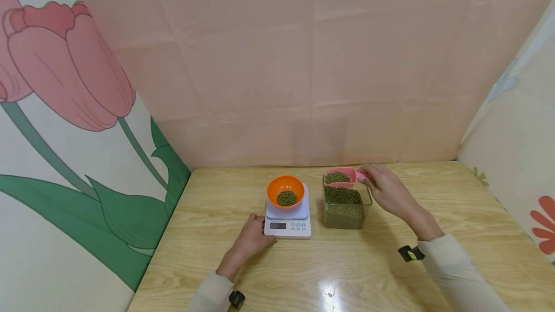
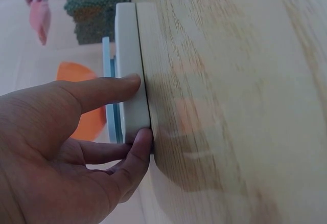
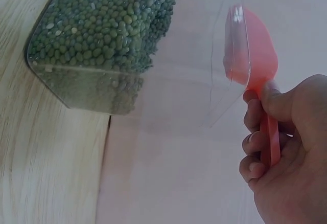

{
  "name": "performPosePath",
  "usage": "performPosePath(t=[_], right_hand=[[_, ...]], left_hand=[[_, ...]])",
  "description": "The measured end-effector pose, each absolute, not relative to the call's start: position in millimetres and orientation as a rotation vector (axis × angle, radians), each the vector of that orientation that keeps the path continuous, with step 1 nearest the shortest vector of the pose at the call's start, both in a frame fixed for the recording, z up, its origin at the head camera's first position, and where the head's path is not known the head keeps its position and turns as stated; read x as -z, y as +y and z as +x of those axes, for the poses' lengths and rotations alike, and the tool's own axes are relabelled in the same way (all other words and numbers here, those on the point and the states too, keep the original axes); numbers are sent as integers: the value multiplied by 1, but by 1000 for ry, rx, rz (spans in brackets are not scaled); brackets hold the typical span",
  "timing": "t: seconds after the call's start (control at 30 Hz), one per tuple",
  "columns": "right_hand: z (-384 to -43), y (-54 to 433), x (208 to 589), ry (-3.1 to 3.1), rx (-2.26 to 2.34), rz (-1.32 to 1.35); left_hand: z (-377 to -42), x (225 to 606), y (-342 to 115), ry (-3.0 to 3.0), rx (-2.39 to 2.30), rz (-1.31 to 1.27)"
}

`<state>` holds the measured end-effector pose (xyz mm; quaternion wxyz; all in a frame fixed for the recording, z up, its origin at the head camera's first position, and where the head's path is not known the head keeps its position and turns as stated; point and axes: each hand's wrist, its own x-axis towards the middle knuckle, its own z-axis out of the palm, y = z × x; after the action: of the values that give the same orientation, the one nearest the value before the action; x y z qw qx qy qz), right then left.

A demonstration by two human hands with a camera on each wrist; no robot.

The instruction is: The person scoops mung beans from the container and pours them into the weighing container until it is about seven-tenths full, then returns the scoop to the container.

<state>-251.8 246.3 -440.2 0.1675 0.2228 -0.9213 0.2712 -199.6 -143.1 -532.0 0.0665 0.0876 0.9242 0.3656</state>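
My right hand [image 1: 388,191] grips the handle of a pink scoop [image 3: 260,47] at the top of a clear container [image 1: 344,218]. Mung beans [image 1: 337,177] lie in the scoop, and more mung beans [image 3: 102,22] fill the lower part of the container. With thumb and curled fingers, my left hand [image 1: 253,235] holds the front left corner of a white kitchen scale [image 1: 288,227]. On the scale's platform stands an orange bowl [image 1: 277,184] with a small heap of mung beans [image 1: 287,198] in it.
The wooden table [image 1: 217,201] carries the scale and, to its right, the container. A pink-covered wall [image 1: 312,85] rises behind the table's back edge. Printed walls stand on both sides, with large tulips [image 1: 69,71] at the left.
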Motion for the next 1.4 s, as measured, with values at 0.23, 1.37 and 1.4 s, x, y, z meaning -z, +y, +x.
performPosePath(t=[0.23, 1.37, 1.4], right_hand=[[-252, 238, 438, -2588, -793, 650], [-268, 203, 440, -2636, -769, 765], [-268, 202, 440, -2639, -764, 767]], left_hand=[[-200, 533, -143, 2795, -1088, 266], [-200, 537, -144, 2806, -1118, 310], [-200, 537, -144, 2807, -1117, 310]])
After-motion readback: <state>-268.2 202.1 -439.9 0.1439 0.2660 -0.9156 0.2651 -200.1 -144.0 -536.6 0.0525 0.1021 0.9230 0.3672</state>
